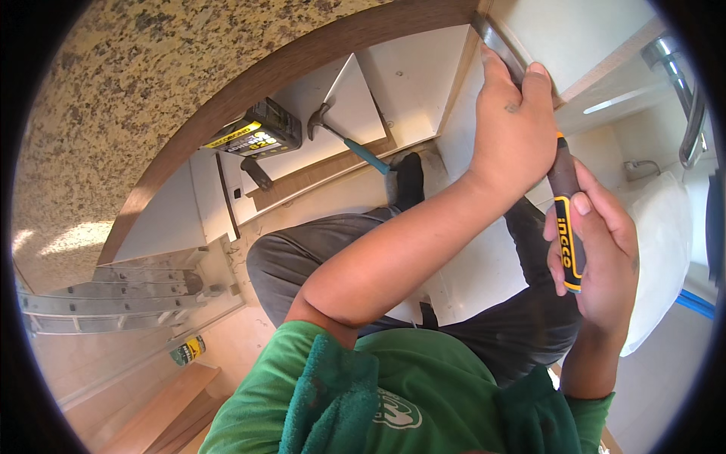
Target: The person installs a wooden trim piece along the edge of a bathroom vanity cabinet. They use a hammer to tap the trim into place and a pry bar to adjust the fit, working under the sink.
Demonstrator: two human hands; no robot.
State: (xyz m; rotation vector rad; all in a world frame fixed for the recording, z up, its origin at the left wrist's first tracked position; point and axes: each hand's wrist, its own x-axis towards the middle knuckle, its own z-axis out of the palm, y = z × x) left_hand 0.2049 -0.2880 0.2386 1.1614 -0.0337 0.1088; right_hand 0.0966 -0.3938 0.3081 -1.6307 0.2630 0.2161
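Note:
My right hand is wrapped around the black and yellow handle of a flat file. Farther up, my left hand is closed on its grey metal blade, fingers and thumb along both sides. The blade's far end lies against the edge where a dark wood strip meets a white panel. Part of the blade is hidden under my left hand.
Left of my arms, a claw hammer with a teal handle rests on a white board, beside a black adhesive can. A speckled counter curves overhead. A ladder lies left; a chrome tap stands right.

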